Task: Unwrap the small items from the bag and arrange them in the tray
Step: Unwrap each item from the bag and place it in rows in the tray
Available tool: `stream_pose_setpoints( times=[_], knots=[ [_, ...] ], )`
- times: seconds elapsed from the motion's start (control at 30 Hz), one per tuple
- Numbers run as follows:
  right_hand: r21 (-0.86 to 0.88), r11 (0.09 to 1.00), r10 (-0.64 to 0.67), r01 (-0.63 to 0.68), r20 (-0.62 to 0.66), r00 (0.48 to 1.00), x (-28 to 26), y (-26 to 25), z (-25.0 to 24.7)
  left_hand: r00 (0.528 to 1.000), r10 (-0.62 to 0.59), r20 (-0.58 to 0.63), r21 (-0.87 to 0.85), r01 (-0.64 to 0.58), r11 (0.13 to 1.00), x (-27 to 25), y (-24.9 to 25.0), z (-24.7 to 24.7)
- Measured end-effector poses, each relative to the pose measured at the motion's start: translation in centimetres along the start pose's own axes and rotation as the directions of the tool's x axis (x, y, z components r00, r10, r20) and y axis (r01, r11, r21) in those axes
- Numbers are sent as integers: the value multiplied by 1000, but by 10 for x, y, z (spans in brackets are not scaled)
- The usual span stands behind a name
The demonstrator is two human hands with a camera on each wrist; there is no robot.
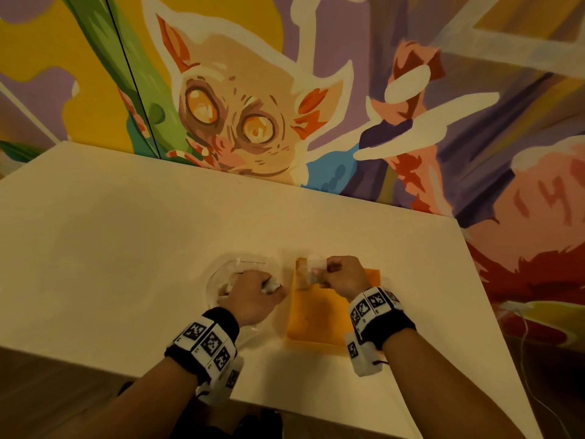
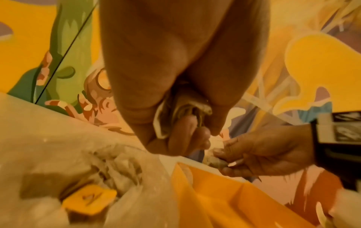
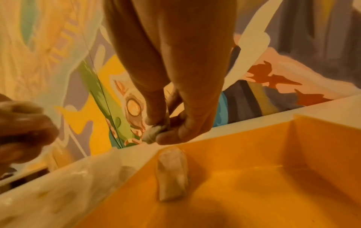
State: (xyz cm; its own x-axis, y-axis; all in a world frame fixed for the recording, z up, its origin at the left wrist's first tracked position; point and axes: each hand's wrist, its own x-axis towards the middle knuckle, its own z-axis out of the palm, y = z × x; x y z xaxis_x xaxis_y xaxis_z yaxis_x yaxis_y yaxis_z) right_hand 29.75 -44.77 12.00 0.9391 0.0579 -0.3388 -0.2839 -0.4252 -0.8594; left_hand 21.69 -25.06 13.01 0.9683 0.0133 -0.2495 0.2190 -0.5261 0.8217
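Note:
A clear plastic bag point(image 1: 221, 277) lies on the white table, with an orange tray point(image 1: 319, 324) to its right. My left hand point(image 1: 267, 285) hovers over the bag and grips a crumpled white wrapper point(image 2: 166, 123). My right hand point(image 1: 327, 272) is above the tray's far left corner and pinches a small pale item point(image 3: 151, 135) between thumb and fingers. One pale unwrapped item point(image 3: 171, 174) lies in the tray near that corner. In the left wrist view the bag point(image 2: 109, 166) holds more crumpled pale wrapped pieces and an orange label point(image 2: 89, 200).
The white table point(image 1: 126, 232) butts against a painted mural wall at the back. Its right edge runs close to the tray. A thin white cable point(image 1: 525, 359) hangs off to the right, beyond the table.

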Motion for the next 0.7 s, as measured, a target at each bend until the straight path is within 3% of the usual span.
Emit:
stream_pose_setpoints(
  times=[0.1, 0.23, 0.47, 0.7],
  knots=[
    [-130, 989, 74, -71, 16, 997, 13, 7, 7, 995, -48, 90, 85, 40, 996, 1, -9, 15],
    [-302, 947, 126, -111, 31, 992, 18, 8, 20, 992, -94, 81, 188, 78, 979, 0, -15, 33],
    [-305, 935, 191, -182, -2, 982, 20, 11, 34, 989, -132, 65, 375, 98, 922, 1, -25, 45],
    [-279, 948, 142, -156, -69, 987, 26, 14, 40, 988, -124, 90, 422, 75, 903, 7, -28, 50]
  ],
)
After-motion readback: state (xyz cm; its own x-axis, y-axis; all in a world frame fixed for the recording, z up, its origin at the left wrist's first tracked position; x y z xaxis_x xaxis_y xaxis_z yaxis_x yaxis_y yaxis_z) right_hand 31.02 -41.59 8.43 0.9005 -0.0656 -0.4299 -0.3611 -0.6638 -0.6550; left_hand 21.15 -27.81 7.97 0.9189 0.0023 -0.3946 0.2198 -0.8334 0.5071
